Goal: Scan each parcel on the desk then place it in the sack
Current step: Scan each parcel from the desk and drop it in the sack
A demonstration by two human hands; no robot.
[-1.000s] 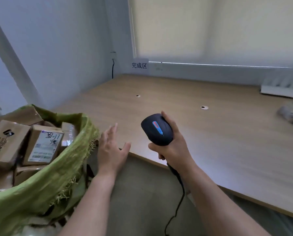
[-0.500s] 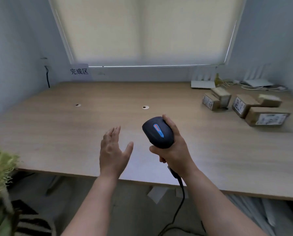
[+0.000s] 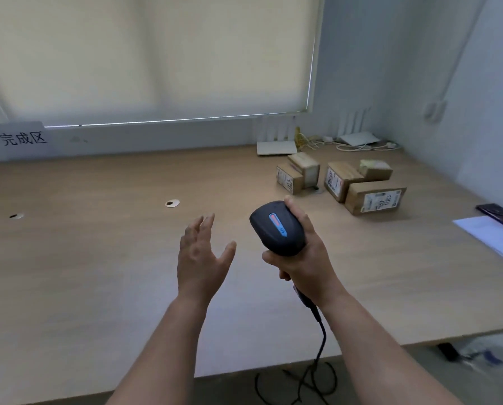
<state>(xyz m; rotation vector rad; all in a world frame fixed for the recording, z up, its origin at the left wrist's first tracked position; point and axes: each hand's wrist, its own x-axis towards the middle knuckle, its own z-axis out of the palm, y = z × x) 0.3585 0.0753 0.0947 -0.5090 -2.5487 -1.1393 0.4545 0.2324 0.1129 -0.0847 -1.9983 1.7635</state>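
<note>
Several brown cardboard parcels sit in a cluster at the desk's far right: a labelled long box [image 3: 375, 201] in front, a box [image 3: 340, 180] behind it with a small one [image 3: 375, 169] beside it, and two smaller boxes [image 3: 290, 179] to the left. My right hand [image 3: 305, 263] grips a black handheld scanner [image 3: 278, 228] with a blue and red strip, its cable hanging off the desk's front edge. My left hand [image 3: 202, 255] hovers empty over the desk, fingers spread, left of the scanner. Both hands are well short of the parcels. The sack is out of view.
The wooden desk [image 3: 98, 273] has two cable holes [image 3: 172, 203]. White routers [image 3: 276, 147] and cables lie along the back wall. A white paper sheet [image 3: 492, 236] and a dark flat object [image 3: 500, 213] lie at the right edge. A sign [image 3: 22, 138] stands back left.
The view has swung right, away from the green sack full of boxes, which has left the frame. The parcel cluster has come into view. My hands keep their pose, left empty, right on the scanner.
</note>
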